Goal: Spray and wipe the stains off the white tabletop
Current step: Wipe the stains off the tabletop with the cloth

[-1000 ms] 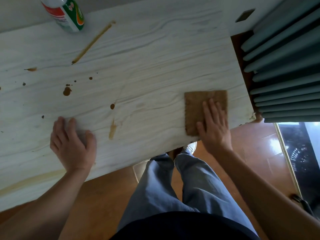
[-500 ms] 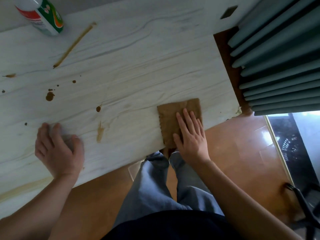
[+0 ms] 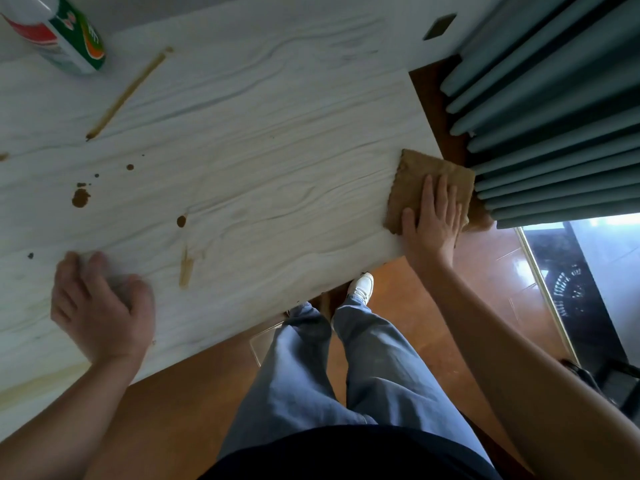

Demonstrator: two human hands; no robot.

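The right hand [image 3: 433,223] lies flat on the brown cloth [image 3: 414,174], its fingers [image 3: 430,195] straight and slightly spread, pressing the cloth down at the near right corner of the white table [image 3: 277,126]. The side of the cloth past the little finger seems to hang just over the table edge, beside the grey-green curtain [image 3: 554,116]. The left hand [image 3: 100,306] rests on the table well apart from the cloth, its fingers [image 3: 95,265] loosely bent with the tips on the surface, holding nothing that I can see. The table near the right fingers looks clean, so that end seems wiped, but most of the job appears left. A brown smear [image 3: 186,268] sits just beyond the left thumb, a round spot [image 3: 181,221] and a larger blot [image 3: 80,198] lie ahead of the left fingertips, a long streak [image 3: 128,93] runs farther out, and a faint pale band [image 3: 34,386] lies beside the left wrist. The spray can [image 3: 69,32] stands at the far edge, well beyond the left fingers, touched by neither hand.
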